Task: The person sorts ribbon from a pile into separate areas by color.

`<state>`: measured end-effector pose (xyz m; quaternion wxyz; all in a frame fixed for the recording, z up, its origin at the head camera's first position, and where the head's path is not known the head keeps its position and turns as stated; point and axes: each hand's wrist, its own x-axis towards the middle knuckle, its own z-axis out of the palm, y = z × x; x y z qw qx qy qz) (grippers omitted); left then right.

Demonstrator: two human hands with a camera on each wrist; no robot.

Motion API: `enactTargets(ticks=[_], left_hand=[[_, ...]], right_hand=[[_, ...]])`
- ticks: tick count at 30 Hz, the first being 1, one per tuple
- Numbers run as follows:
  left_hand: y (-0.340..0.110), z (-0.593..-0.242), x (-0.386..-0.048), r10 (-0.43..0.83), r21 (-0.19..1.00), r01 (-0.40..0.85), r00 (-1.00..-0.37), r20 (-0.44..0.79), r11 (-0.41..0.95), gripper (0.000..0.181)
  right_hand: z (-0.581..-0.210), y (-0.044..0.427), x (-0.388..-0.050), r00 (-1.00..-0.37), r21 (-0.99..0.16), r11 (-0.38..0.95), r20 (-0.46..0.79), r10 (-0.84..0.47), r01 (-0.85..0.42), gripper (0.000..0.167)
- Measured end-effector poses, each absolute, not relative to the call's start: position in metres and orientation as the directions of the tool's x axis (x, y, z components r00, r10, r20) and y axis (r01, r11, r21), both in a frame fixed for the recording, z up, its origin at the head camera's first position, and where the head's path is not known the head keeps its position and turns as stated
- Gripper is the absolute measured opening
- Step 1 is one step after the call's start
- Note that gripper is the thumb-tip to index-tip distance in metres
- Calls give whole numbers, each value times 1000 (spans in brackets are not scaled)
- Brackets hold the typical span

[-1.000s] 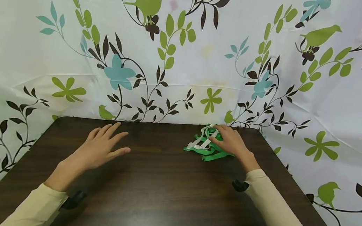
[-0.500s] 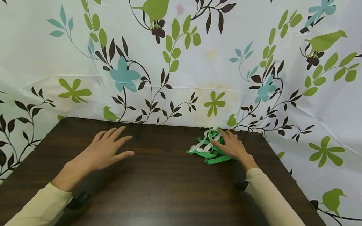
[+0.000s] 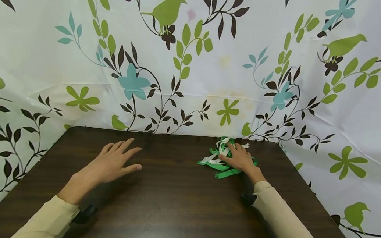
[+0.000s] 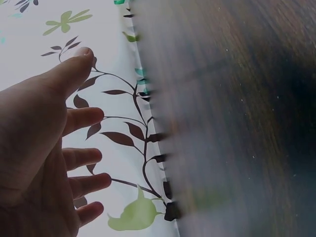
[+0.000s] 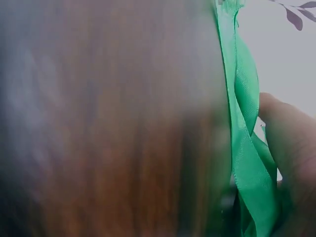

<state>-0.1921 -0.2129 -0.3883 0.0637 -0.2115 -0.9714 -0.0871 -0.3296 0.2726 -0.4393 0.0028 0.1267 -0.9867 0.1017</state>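
Note:
A loose pile of green and white ribbons (image 3: 213, 161) lies at the far right part of the dark wooden table. My right hand (image 3: 240, 159) rests over it, its fingers and thumb spread apart. Ribbon ends stick out on both sides of that hand. In the right wrist view, a twisted green ribbon (image 5: 247, 143) runs beside my thumb (image 5: 291, 133); the other fingers are hidden there. My left hand (image 3: 109, 163) hovers over the left half of the table, fingers loosely extended and holding nothing. The left wrist view shows the same hand (image 4: 54, 133) with its palm bare.
The brown table (image 3: 168, 206) has rounded far corners. Directly behind it hangs a white cloth (image 3: 191, 111) printed with birds, leaves and flowers, which also runs along both sides. A dark wrist camera (image 3: 84, 214) sits under the left cuff.
The head view has tilted slightly, shifting the scene. My right hand has moved a little left over the ribbons, showing more green and white ends on its right. My left hand stays nearly still.

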Motion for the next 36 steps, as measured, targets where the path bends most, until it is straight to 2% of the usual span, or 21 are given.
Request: enactTargets(ticks=[10,13,19,36], left_hand=[[-210,-393,-189,420,142,435,-899,125,889,76],[-210,-393,-188,422,125,437,-898,125,891,79],[-208,-392,-187,436,122,452,-889,138,884,72],[-201,-389,-177,435,135,454,-889,144,881,65]], right_hand=[[-444,258,-317,-950,-247,918,88,-298,-311,66],[-445,256,-313,-952,-270,913,98,-291,-307,64],[-442,254,-309,-953,-286,911,134,-270,-298,59],[-438,238,-302,-967,-307,918,121,-225,-253,56]])
